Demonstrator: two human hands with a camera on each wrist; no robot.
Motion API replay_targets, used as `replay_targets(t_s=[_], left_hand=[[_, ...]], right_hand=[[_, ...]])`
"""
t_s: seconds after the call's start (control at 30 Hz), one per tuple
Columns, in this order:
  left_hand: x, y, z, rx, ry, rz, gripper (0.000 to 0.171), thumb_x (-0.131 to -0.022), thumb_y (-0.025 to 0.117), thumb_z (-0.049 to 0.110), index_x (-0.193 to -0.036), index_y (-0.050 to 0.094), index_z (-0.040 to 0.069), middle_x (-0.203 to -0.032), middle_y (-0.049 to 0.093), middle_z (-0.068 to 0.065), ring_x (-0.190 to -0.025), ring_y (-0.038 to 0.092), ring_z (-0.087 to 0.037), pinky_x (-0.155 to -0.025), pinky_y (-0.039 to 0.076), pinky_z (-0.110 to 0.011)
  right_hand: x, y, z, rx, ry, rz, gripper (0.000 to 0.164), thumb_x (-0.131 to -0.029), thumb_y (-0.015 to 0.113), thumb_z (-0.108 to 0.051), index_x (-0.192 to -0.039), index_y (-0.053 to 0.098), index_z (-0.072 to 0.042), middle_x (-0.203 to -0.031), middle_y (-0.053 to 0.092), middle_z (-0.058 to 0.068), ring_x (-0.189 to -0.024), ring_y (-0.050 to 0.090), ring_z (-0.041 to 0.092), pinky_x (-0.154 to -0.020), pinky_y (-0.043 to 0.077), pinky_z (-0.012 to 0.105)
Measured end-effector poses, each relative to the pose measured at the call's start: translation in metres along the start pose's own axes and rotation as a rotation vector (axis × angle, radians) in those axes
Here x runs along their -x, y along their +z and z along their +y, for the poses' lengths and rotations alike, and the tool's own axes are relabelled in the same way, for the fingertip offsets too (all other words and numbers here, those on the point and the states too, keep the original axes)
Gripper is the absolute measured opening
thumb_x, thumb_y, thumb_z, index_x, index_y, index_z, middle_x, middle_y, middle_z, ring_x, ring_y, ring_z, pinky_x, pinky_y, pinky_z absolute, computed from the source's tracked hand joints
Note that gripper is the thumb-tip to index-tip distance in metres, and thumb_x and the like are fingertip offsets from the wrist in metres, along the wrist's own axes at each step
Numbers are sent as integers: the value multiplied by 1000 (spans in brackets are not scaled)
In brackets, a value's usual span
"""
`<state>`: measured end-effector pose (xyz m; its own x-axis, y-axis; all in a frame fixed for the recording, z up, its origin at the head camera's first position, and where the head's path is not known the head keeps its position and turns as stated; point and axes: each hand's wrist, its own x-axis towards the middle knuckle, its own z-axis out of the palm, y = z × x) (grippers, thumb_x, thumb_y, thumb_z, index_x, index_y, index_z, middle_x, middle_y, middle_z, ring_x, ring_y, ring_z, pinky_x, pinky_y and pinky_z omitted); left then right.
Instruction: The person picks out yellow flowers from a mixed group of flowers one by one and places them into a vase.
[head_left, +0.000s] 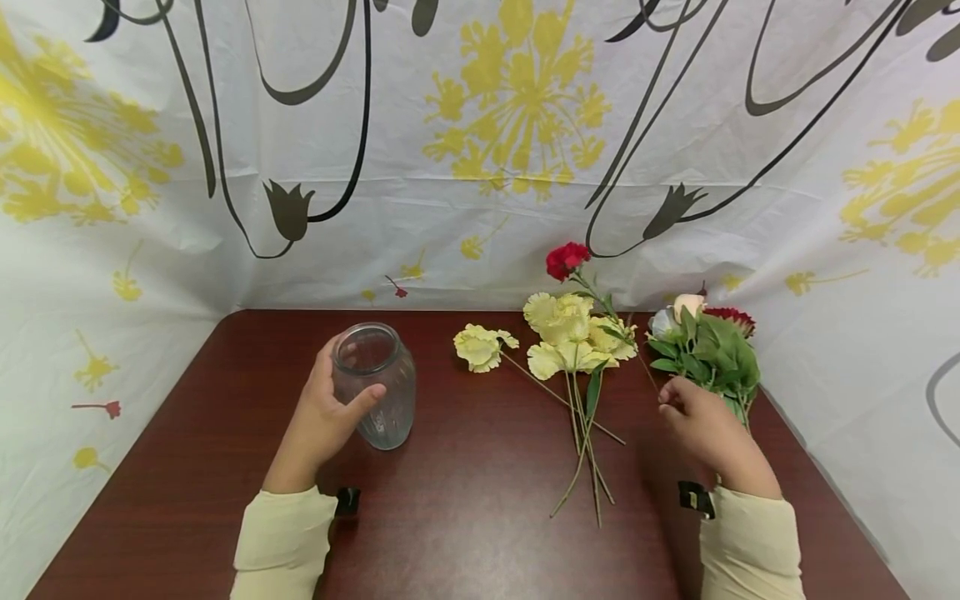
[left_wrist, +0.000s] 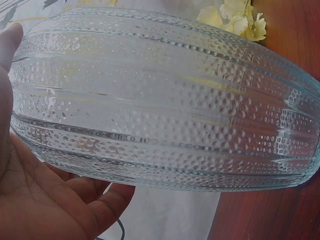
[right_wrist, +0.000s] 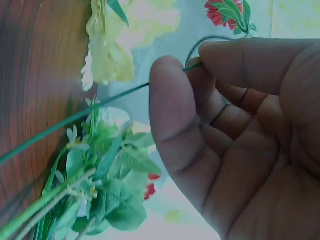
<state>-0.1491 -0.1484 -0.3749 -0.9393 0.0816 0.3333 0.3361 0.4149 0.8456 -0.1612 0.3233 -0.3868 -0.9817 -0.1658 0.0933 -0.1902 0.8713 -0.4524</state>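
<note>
My left hand (head_left: 326, 417) grips a clear glass vase (head_left: 390, 404) near its neck, thumb across the front. In the left wrist view the vase (left_wrist: 150, 105) shows ribbed, dimpled glass; the far fingers are partly hidden behind it. Whether its base touches the table cannot be told. My right hand (head_left: 708, 429) pinches a thin green stem (right_wrist: 75, 117) between thumb and forefinger. This stem curves beyond the fingers and appears to lead to a red carnation (head_left: 567, 261). Left of that hand, several pale yellow flowers (head_left: 570, 333) lie with their stems pointing toward me.
A bunch of leafy flowers (head_left: 708, 350), with peach, white and dark red heads, lies at the table's back right. One yellow flower (head_left: 480, 347) lies apart on the left. A patterned white sheet (head_left: 420, 225) hangs behind the dark red table (head_left: 450, 500) and along its sides.
</note>
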Motion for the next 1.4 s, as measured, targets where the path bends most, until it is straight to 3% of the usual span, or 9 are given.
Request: replay_targets(t_s=[0.23,0.5,0.8,1.1,1.4], left_hand=[[0,-1,-1,-2,3,-2,83,-81,71,20,-147,21,13,-133,42,-22,-104,50,-23,-83,47,-56],[0,0,-1,8,9,-4,82,-81,70,20,-147,21,13,-132,43,-22,-101,52,-22,-81,49,-54],[0,1,1,17,18,-6,82,-81,70,19,-146,21,13,-132,43,-22,-101,52,-23,-81,49,-54],[-1,1,2,19,11,-10,82,-81,70,19,-147,21,13,-131,44,-22,-99,53,-23,-80,49,-53],[1,-1,1,0,11,-8,84,-79,72,19,-147,22,13,-135,42,-21,-111,48,-28,-88,45,-58]], right_hand=[[9,-12,11,-51,144,23,13,-97,44,-13,-102,49,-2,-84,60,12,-67,54,19,-58,43,37],[19,-23,28,-4,227,175,20,-95,43,-16,-104,50,1,-93,61,21,-79,54,31,-65,41,45],[27,-25,49,1,336,260,23,-93,41,-15,-103,50,3,-94,59,25,-81,52,37,-65,40,47],[33,-20,71,21,426,229,22,-91,38,-13,-98,49,5,-89,55,25,-79,49,38,-64,39,46],[35,-17,90,29,454,89,27,-88,39,-11,-103,50,10,-100,53,36,-89,49,49,-71,42,57]])
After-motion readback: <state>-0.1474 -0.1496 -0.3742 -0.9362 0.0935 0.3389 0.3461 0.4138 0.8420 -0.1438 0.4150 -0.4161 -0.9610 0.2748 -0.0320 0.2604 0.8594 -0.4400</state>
